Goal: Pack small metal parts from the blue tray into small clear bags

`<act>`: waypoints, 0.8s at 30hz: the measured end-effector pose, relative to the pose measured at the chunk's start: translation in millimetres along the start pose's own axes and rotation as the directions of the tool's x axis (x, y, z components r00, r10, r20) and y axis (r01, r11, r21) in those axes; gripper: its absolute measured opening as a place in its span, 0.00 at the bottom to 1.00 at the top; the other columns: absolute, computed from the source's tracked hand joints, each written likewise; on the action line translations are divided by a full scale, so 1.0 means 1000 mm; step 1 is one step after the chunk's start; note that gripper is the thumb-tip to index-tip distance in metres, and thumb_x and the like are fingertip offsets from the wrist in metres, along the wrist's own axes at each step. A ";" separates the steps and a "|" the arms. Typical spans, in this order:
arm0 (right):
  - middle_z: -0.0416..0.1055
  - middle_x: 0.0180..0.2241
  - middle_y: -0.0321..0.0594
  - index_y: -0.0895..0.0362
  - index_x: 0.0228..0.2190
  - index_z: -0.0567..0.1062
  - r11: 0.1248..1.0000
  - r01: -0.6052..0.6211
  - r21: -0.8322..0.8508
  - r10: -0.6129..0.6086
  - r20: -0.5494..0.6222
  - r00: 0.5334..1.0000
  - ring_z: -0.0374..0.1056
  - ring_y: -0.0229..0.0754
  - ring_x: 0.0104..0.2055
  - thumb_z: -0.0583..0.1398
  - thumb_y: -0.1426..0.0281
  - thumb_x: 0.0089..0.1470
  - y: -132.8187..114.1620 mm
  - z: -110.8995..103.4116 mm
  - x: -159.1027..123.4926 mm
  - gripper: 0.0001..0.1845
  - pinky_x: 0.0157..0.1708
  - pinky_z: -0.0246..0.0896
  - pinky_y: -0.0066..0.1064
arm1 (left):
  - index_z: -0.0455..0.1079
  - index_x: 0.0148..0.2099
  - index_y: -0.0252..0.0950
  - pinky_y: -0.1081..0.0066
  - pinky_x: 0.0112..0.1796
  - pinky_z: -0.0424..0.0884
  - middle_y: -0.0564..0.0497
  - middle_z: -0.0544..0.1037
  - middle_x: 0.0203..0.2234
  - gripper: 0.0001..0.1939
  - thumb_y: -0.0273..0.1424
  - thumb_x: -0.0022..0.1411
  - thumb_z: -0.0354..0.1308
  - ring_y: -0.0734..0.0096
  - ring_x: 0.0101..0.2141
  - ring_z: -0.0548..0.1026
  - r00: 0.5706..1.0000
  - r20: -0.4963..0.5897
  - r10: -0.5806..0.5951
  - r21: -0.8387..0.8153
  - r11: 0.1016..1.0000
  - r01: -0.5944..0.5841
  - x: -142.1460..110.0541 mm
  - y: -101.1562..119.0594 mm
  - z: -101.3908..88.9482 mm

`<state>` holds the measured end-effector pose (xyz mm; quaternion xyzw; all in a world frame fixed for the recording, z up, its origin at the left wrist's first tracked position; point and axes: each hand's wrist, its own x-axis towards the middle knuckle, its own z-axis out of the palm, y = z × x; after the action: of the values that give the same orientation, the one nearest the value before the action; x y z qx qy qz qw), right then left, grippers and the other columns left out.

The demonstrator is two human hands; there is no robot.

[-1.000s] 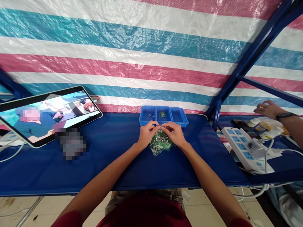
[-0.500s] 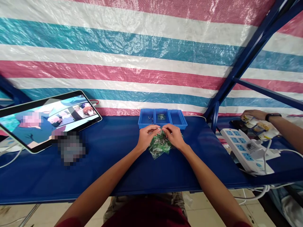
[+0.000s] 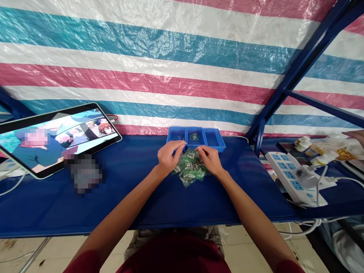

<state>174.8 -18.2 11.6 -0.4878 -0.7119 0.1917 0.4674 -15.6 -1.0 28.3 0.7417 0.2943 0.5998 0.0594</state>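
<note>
A loose heap of small clear plastic bags (image 3: 189, 175), with green showing and several metal pieces in them, lies on the blue table. My left hand (image 3: 170, 156) is at the front of the left compartment of a blue three-part tray (image 3: 204, 146). Its thumb and forefinger are pinched together; whatever is between them is too small to make out. Over the right side of the heap, my right hand (image 3: 210, 160) pinches the edge of a small plastic bag (image 3: 191, 154). Small metal pieces lie in the tray's left compartment, and a small bag (image 3: 194, 136) in its middle one.
A tablet (image 3: 61, 140) playing a video leans at the left, with a blurred-out dark item (image 3: 85, 174) before it. To the right are a blue metal frame post (image 3: 258, 136), a white power strip (image 3: 295, 178), bottles and bags, and another person's hand (image 3: 356, 135).
My left hand has parted from my right and moved left to the tray's left compartment. The other person's hand has drawn back to the right. The view has shifted slightly.
</note>
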 end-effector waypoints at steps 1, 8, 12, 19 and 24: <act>0.68 0.20 0.36 0.56 0.28 0.75 1.000 -0.001 0.002 0.001 0.000 1.000 0.65 0.39 0.24 0.50 0.55 0.62 0.000 0.000 0.000 0.23 0.27 0.57 0.29 | 0.73 0.40 0.36 0.66 0.43 0.73 0.47 0.81 0.32 0.08 0.33 0.65 0.55 0.67 0.37 0.79 0.999 -0.039 0.032 0.038 0.999 -0.031 0.006 -0.003 -0.003; 0.66 0.19 0.36 0.56 0.27 0.74 1.000 0.010 0.003 -0.010 0.015 1.000 0.64 0.38 0.23 0.51 0.56 0.62 0.001 0.001 -0.001 0.22 0.26 0.56 0.29 | 0.73 0.46 0.35 0.63 0.48 0.68 0.44 0.79 0.41 0.12 0.33 0.67 0.50 0.63 0.44 0.75 0.998 0.061 0.015 0.342 0.939 -0.035 0.036 -0.043 -0.013; 0.65 0.19 0.34 0.56 0.25 0.73 1.000 0.020 -0.010 -0.020 0.009 1.000 0.62 0.37 0.21 0.51 0.58 0.62 0.003 0.001 -0.001 0.21 0.27 0.55 0.29 | 0.73 0.44 0.35 0.67 0.44 0.67 0.45 0.78 0.39 0.14 0.36 0.66 0.49 0.63 0.41 0.74 0.966 0.206 -0.156 0.432 0.900 0.053 0.028 -0.048 -0.014; 0.66 0.20 0.35 0.56 0.24 0.73 0.998 0.031 -0.056 -0.032 -0.012 0.999 0.61 0.37 0.22 0.50 0.55 0.62 0.003 0.000 0.000 0.24 0.27 0.55 0.29 | 0.73 0.25 0.38 0.74 0.25 0.57 0.51 0.76 0.20 0.18 0.47 0.55 0.59 0.70 0.22 0.70 0.528 0.760 -0.380 0.373 0.919 0.125 0.024 -0.043 -0.031; 0.67 0.20 0.36 0.56 0.24 0.73 0.998 0.034 -0.054 -0.034 0.005 0.999 0.61 0.38 0.22 0.50 0.55 0.62 0.002 0.001 0.000 0.24 0.27 0.55 0.30 | 0.72 0.23 0.39 0.74 0.23 0.54 0.52 0.75 0.20 0.15 0.45 0.46 0.65 0.70 0.22 0.69 0.413 0.801 -0.433 0.427 0.897 0.112 0.026 -0.044 -0.036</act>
<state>174.9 -17.3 9.5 -0.4878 -0.7261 0.1653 0.4556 -62.4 39.0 40.5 0.8829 0.4278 0.0571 0.1847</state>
